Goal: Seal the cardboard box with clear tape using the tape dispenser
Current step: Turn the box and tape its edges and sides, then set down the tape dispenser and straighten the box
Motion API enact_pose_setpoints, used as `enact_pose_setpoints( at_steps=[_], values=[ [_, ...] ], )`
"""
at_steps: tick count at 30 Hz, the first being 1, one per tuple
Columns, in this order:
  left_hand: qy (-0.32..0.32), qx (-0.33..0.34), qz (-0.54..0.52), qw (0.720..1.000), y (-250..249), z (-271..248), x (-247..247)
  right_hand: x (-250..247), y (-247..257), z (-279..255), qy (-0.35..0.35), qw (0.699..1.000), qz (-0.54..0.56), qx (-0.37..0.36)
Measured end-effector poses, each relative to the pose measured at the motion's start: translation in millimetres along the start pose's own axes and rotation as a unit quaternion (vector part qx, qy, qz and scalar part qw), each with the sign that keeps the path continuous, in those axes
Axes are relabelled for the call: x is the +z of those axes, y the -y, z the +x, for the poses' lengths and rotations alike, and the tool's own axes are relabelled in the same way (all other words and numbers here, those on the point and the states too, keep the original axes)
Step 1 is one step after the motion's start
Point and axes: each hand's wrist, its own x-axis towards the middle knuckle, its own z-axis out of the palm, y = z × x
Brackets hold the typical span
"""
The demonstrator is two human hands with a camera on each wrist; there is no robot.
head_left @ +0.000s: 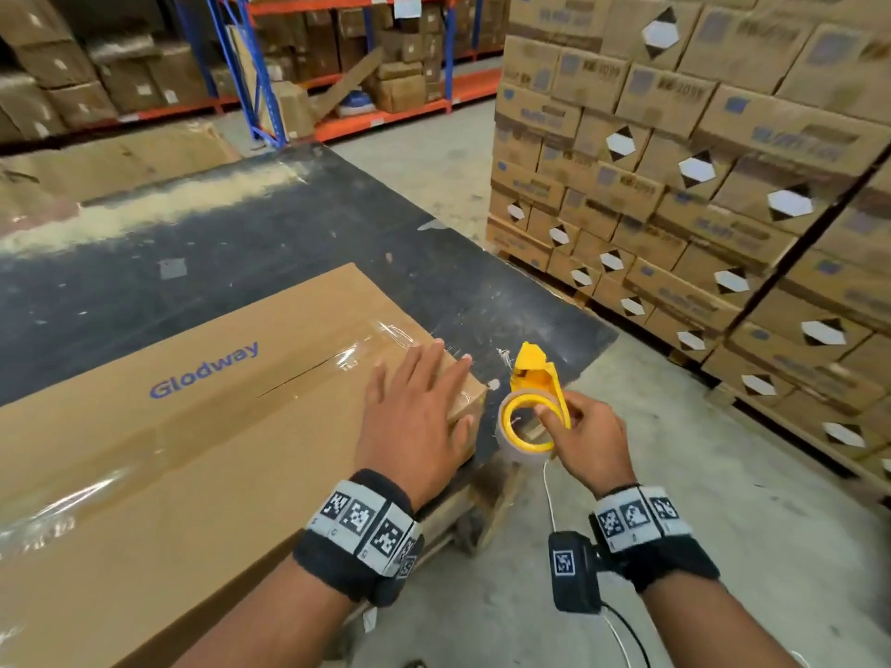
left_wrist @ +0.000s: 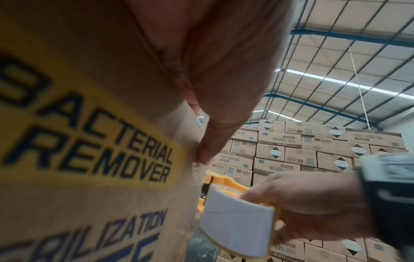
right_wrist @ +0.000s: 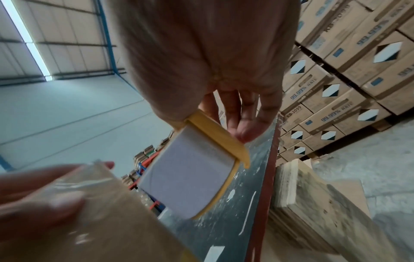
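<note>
One cardboard box (head_left: 183,426) fills lower left of head view, clear tape (head_left: 366,349) along top seam. Left hand (head_left: 414,417) flat, fingers spread, pressing box's right end. Right hand (head_left: 588,436), lower centre-right, fingers curled round yellow tape dispenser (head_left: 530,402), just beside box end.

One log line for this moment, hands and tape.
left hand flat on cardboard box | right hand holds tape dispenser off box end

Downward head view; upward wrist close-ups
</note>
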Motion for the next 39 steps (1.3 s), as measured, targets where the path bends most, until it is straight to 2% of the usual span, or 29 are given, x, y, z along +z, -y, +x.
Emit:
enact_pose_setpoints(
  at_steps=[7,15,18,20,23,26,29,32,35,37,39],
  values=[
    [-0.005,-0.011,0.021,1.0,-5,1,0,33,9,91,0.103,0.99,-0.091,-0.02],
    [0.011,-0.048,0.001,0.999,-15,0,-7,50,-9,126,0.178,0.978,-0.105,-0.032],
    [-0.058,-0.07,-0.098,0.991,-19,-2,-13,48,-12,129,0.193,0.975,-0.1,-0.045],
    [-0.135,-0.1,-0.196,0.966,-20,-11,-17,42,-10,127,0.183,0.978,-0.093,-0.045],
    [-0.196,-0.151,-0.204,0.947,-16,-41,-25,28,0,116,0.116,0.985,-0.044,-0.117],
    [-0.211,-0.202,-0.18,0.939,-4,-88,-31,11,22,94,0.078,0.967,0.07,-0.233],
    [-0.234,-0.264,-0.124,0.927,20,-142,-38,1,48,69,0.121,0.927,0.112,-0.338],
    [-0.256,-0.342,-0.062,0.902,48,-195,-47,3,69,47,0.192,0.881,0.063,-0.428],
    [-0.221,-0.406,-0.008,0.887,77,-235,-51,9,80,34,0.223,0.86,-0.061,-0.454],
    [-0.171,-0.437,-0.028,0.883,92,-256,-52,15,83,27,0.253,0.858,-0.1,-0.436],
    [-0.153,-0.436,-0.07,0.884,103,-272,-49,22,84,22,0.256,0.866,-0.105,-0.416]
  ],
)
